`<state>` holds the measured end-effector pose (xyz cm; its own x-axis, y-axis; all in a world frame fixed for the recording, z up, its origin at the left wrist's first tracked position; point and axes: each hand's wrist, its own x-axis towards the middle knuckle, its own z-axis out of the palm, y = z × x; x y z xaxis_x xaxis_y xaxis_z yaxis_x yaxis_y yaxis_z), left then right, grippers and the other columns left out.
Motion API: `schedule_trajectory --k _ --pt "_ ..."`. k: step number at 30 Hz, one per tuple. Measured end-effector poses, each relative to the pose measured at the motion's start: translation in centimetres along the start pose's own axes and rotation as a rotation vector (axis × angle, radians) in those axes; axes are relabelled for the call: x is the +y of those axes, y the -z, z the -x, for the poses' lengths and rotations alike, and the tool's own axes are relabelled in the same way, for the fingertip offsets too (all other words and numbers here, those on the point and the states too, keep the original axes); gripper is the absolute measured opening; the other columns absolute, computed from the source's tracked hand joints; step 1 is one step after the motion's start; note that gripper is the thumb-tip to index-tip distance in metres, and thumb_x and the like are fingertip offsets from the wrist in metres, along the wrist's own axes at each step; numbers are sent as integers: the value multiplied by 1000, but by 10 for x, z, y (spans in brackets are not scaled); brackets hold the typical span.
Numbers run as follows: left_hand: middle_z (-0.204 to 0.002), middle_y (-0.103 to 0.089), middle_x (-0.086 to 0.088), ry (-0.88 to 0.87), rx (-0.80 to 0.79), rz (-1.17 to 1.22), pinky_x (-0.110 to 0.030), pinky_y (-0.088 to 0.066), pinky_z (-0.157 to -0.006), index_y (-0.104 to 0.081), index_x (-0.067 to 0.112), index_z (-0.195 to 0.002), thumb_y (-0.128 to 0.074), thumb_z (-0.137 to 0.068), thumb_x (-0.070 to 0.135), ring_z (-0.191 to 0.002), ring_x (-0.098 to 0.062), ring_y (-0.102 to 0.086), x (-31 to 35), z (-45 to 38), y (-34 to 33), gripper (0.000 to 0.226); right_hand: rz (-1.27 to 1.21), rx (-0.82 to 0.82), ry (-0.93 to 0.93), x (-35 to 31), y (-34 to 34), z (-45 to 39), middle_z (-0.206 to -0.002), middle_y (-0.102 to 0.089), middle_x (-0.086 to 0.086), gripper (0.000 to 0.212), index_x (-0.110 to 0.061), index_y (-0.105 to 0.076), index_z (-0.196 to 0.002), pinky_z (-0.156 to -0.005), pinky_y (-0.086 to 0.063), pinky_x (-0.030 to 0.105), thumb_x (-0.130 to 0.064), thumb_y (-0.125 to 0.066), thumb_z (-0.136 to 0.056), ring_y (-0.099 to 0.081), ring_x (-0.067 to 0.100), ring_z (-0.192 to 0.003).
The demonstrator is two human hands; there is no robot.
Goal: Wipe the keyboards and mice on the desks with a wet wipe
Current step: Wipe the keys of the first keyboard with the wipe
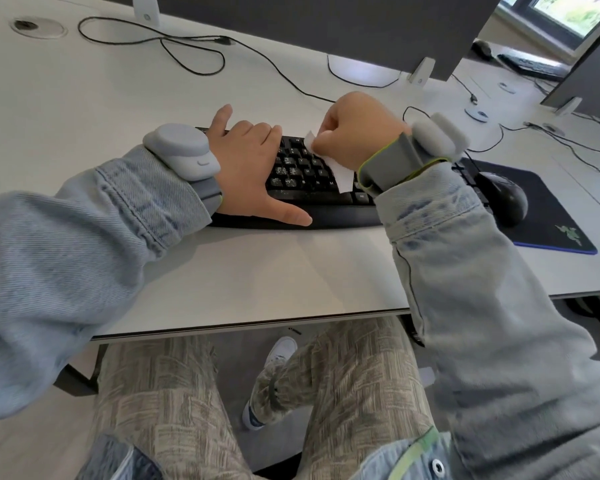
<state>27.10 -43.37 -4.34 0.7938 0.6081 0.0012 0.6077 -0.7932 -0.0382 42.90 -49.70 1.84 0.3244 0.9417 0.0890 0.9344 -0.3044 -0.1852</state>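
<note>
**Wipe on the keys, keyboard held down**

Right hand curled into a fist, pinching a white wipe that hangs from the fingers onto the middle rows of the keyboard. Left hand laid on the keyboard's left part, knuckles bent over the keys, thumb stretched right along the near wrist rest, little finger raised toward the far edge; gripping nothing. Grey strapped devices on both wrists, pale denim sleeves behind them.

Black keyboard flat on the white bench, between the two hands and partly hidden under them. Just right of it, a black mouse on a dark mat with a green logo at its near right corner. Black cables looped across the far bench, one running toward the keyboard. Grey divider panel along the far edge, on white feet. Farther right, a second keyboard and mouse on the next bench. Below the near edge, patterned trousers and a white shoe.
</note>
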Motion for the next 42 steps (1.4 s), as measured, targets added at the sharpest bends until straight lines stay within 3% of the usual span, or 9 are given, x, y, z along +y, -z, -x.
schedule_trajectory --k 3,6,13,18,25,30,34,38,42 --pt "-157 -33 -6 -4 -7 4 -55 3 -123 -13 4 -157 -16 -48 106 -145 -28 -30 0 0 0 150 -184 65 101 6 1 10 -67 -54 -12 8 -22 -65 -83 -51 -32 16 -28 -61 -83 -49 2 -61" --pt "-157 -32 -6 -6 -3 7 -55 3 -123 -13 4 -157 -19 -49 106 -145 -27 -29 -1 0 0 149 -261 49 207 8 -9 18 -61 -57 -9 7 -24 -68 -84 -52 -35 15 -28 -64 -80 -48 0 -52" --pt "-160 -28 -6 9 -30 24 -54 6 -123 -9 4 -158 -17 -42 107 -149 -25 -24 -3 0 0 155 -242 -89 336 22 -12 37 -61 -60 -9 9 -21 -72 -80 -54 -36 13 -30 -69 -81 -48 3 -54" --pt "-159 -29 -5 -4 -26 36 -54 6 -123 -9 4 -157 -19 -42 107 -148 -24 -25 -5 -1 -1 155 -231 0 431 12 -26 39 -77 -66 -11 7 -18 -72 -85 -65 -39 10 -21 -67 -83 -55 2 -70" --pt "-162 -25 -2 10 -50 74 -55 8 -123 -5 10 -159 -20 -38 107 -150 -24 -19 -12 5 1 155 -91 60 324 31 -12 22 -62 -54 -12 6 -20 -69 -83 -56 -31 6 -22 -64 -82 -47 1 -58" --pt "-161 -25 -2 44 -65 111 -56 8 -122 -2 14 -159 -23 -36 108 -151 -24 -13 -28 12 5 156 -220 169 228 28 -11 0 -72 -63 -3 18 -24 -71 -86 -59 -43 21 -18 -55 -80 -54 8 -62" --pt "-160 -26 -2 71 -101 140 -56 8 -122 -1 18 -159 -28 -36 108 -151 -24 -13 -41 17 7 154 -236 207 160 18 -13 -25 -77 -65 -7 27 -21 -75 -88 -54 -36 15 -14 -51 -77 -49 0 -59" --pt "-160 -24 -4 64 -129 128 -54 6 -123 2 20 -159 -30 -33 108 -150 -26 -15 -47 19 5 157 -195 69 249 1 -15 -38 -68 -58 -15 24 -23 -77 -92 -55 -39 14 -19 -57 -79 -48 -2 -54" --pt "-156 -27 -3 65 -152 155 -52 5 -124 5 22 -159 -35 -32 108 -148 -24 -19 -53 18 3 158 -71 -176 315 11 -3 -38 -67 -54 -25 25 -38 -72 -101 -67 -40 23 -49 -55 -85 -50 -5 -63"
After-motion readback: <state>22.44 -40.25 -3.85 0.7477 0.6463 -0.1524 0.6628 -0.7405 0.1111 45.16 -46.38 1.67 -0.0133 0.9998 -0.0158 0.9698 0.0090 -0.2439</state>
